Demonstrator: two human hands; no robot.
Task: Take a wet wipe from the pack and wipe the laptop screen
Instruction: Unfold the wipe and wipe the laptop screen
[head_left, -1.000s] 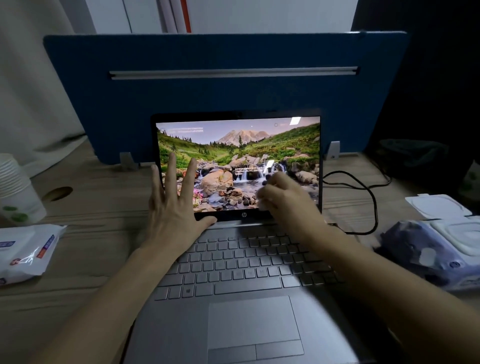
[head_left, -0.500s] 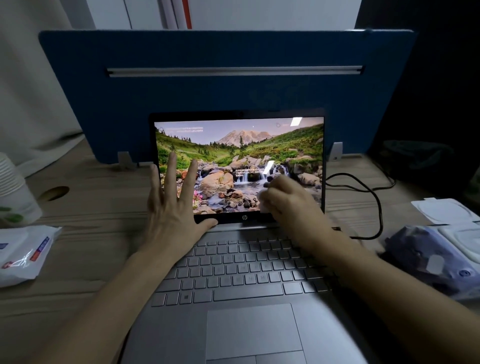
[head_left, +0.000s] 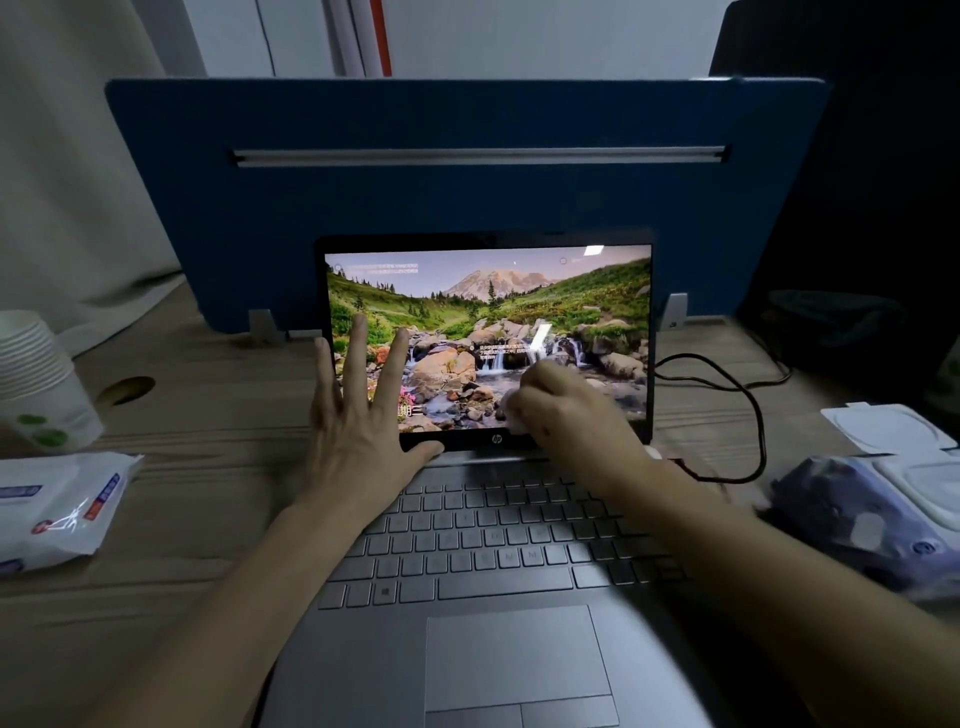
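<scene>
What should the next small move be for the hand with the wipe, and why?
Probably sweep the right hand up and sideways across the laptop screen. It holds the wet wipe bunched against the lower right part of the display, just above the bottom bezel, so the upper area looks unreached. The left hand lies flat on the lower left of the screen and can brace it.

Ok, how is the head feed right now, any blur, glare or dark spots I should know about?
Head view: the right hand and its wet wipe are motion-blurred against the laptop screen; ceiling-light glare shows near the screen's top right; the wide lens bows the blue divider; the right side of the frame is dark, and the wipe pack there looks soft.
</scene>
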